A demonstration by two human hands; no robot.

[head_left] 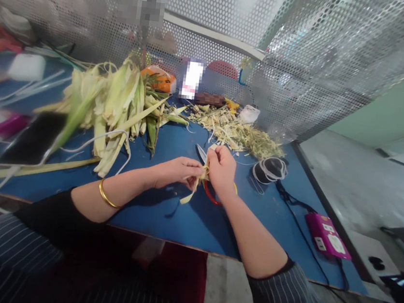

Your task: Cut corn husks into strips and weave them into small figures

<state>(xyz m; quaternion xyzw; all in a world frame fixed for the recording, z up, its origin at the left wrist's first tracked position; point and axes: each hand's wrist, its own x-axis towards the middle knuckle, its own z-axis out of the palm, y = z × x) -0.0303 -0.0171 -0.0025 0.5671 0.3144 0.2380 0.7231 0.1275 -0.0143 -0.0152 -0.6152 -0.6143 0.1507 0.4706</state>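
Close together over the blue table, my left hand (181, 171) and my right hand (222, 168) both pinch a small piece of pale husk (205, 171). A loose strip of it hangs down below my left fingers. The fingers of both hands are closed on the piece. Under and behind my right hand lie scissors (212, 195) with red handles, their blades pointing away to the upper left. My hands partly cover the scissors.
A heap of corn husks (115, 95) fills the back left, near a tablet (32, 138) with a white cable. Husk scraps (233, 131) lie along the back. A dark spool (269, 170) and a magenta box (327, 235) are on the right.
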